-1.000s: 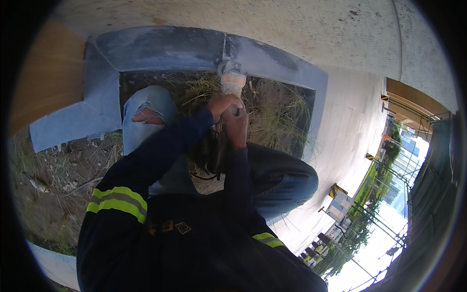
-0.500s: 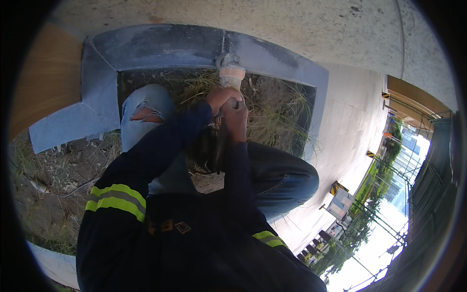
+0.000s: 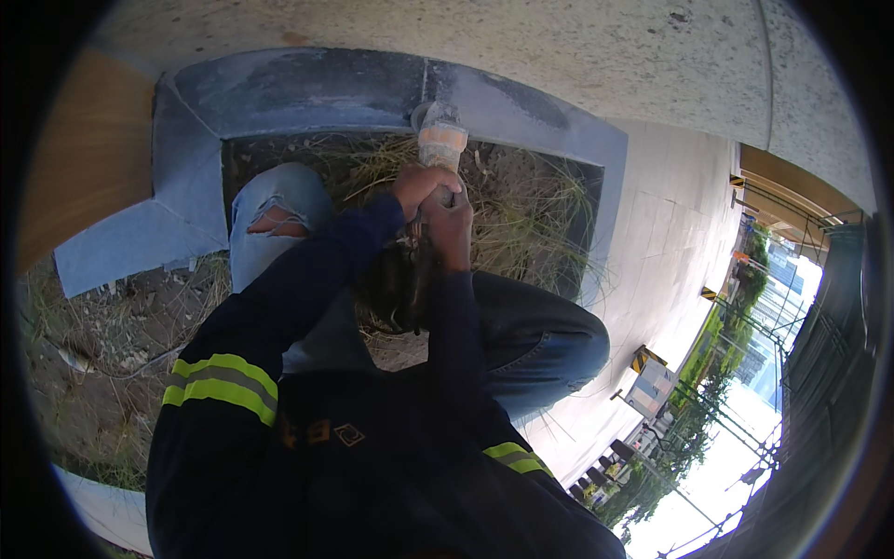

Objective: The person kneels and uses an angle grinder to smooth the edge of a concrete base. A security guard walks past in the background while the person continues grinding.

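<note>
A: The fingers (image 3: 421, 177) of the left hand (image 3: 419, 186) are curled shut around the lower end of a tube (image 3: 440, 142), the pale cartridge kind with an orange band. The right hand (image 3: 449, 222) sits just below and against the left, its fingers folded in too, though I cannot tell exactly what they pinch; something thin and dark shows between the two hands.

B: Where is the tube relative to those fingers?

A: It sticks out just above them, its far end touching the seam in the grey stone curb (image 3: 307, 93), right where two slabs meet. Behind the fingers lies the bed of dry grass (image 3: 531, 214) and soil. Left of them is a knee in torn jeans (image 3: 275, 210); below and right, the other leg.

B: Anything different from half a second ago?

A: Very little. Both hands keep the same stacked grip, left over right, and the tube's end stays at the same seam. A second ago the hands looked slightly lower and closer together; now the left one sits a touch nearer the tube's band. The dark sleeves with yellow reflective stripes (image 3: 223, 377) hold the same pose.

B: And beyond the curb?

A: Pale paving (image 3: 670, 242) to the right of the fingers.
</note>
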A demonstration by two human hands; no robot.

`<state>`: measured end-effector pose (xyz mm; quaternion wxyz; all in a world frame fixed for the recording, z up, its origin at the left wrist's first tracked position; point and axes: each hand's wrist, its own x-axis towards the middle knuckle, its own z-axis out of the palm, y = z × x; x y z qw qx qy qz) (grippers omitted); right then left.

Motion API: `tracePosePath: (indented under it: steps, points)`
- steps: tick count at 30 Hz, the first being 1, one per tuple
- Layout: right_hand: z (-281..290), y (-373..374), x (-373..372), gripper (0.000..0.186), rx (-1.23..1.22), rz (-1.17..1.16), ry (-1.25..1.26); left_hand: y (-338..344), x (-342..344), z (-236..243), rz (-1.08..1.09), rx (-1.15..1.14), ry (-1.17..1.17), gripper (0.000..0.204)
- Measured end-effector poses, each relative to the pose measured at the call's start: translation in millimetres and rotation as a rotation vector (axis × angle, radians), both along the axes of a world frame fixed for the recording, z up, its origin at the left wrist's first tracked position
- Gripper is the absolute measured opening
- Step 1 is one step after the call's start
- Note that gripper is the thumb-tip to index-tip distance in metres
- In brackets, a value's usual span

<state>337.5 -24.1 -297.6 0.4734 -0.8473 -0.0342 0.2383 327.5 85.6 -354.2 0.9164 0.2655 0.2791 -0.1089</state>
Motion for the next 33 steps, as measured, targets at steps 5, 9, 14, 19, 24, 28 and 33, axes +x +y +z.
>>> tracePosePath:
  steps: [5,9,14,19,24,28,33]
  points:
    - [16,-2,-22,0.044,0.029,-0.08,0.03,-13,-18,4,-0.01,0.042,0.024,0.023]
    - [11,6,-7,0.046,0.057,-0.041,-0.023,-4,-5,-1,0.012,0.02,-0.004,0.021]
    - [5,3,0,0.05,-0.031,-0.003,0.035,2,-1,-2,0.025,0.016,-0.026,0.021]
    - [8,-4,-19,0.044,0.016,-0.084,-0.016,-10,-15,12,-0.004,0.001,0.031,0.02]
    - [11,18,6,0.045,0.001,-0.031,0.003,10,10,-4,0.023,0.001,0.01,0.02]
    - [6,4,-4,0.046,-0.006,-0.043,-0.006,-1,-2,2,0.03,0.016,-0.034,0.02]
    - [3,-3,-13,0.051,0.002,-0.064,0.032,-8,-10,8,0.036,0.005,0.056,0.016]
